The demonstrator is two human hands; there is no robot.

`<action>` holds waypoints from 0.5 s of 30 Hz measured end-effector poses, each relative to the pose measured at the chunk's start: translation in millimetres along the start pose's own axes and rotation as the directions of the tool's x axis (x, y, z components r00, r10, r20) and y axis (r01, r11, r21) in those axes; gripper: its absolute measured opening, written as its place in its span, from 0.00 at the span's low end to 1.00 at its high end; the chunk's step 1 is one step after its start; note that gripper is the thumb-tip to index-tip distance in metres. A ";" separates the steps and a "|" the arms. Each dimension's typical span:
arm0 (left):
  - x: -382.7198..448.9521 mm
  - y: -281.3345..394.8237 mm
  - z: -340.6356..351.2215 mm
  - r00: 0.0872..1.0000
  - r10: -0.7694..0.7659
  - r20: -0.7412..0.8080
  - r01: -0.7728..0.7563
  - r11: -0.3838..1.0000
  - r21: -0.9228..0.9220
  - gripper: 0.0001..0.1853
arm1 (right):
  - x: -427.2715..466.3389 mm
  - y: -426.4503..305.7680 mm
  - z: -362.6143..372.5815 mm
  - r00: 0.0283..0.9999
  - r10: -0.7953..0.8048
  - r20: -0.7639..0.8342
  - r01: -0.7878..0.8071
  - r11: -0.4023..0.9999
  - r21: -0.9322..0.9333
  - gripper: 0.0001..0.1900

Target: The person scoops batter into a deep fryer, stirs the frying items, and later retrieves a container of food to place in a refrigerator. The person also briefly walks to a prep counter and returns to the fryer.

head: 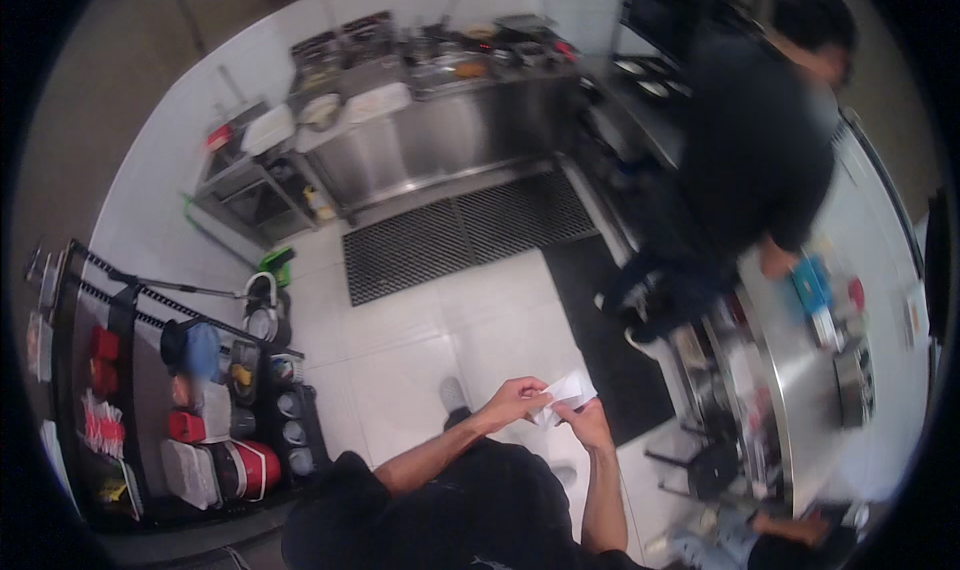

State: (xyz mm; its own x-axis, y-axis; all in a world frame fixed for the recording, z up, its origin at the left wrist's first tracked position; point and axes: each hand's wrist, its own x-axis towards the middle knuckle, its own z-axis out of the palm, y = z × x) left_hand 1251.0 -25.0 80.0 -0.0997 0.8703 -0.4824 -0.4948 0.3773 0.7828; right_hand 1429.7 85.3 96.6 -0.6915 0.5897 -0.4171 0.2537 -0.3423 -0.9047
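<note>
In front of my body, above the pale tiled floor, my left hand (517,403) pinches one side of a folded piece of white paper (571,390). My right hand (589,424) grips its lower right side, the thumb lying on the paper. The paper is creased and partly hidden by my fingers. It may be a small bag or a sheet; which one I cannot tell.
A steel counter (450,131) with pans and trays runs along the far wall, behind black floor mats (465,232). At right a co-worker in dark clothes (757,142) stands by a steel worktable (787,390). A black shelf rack (142,435) holds supplies at left. Another person's arm (795,529) shows lower right.
</note>
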 end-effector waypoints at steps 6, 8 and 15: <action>-58.1 81.1 -222.2 0.825 0.388 -0.410 -0.276 0.911 0.307 0.12 | 172.5 -43.9 199.5 0.850 0.060 0.523 -0.272 0.900 0.341 0.22; -68.7 100.9 -269.5 0.765 0.426 -0.483 -0.291 0.898 0.330 0.10 | 203.8 -69.2 255.5 0.834 0.080 0.547 -0.275 0.918 0.284 0.22; -41.5 160.7 -373.1 0.681 0.323 -0.658 -0.285 0.944 0.168 0.08 | 330.1 -89.9 354.4 0.899 0.145 0.414 -0.224 0.963 0.149 0.18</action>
State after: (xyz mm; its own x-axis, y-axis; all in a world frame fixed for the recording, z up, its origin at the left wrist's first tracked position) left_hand 853.6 -118.7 79.2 -0.7951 0.5059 -0.3344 -0.2936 0.1614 0.9422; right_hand 938.9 51.5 71.1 -0.8647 0.1777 -0.4698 0.2985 -0.5704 -0.7652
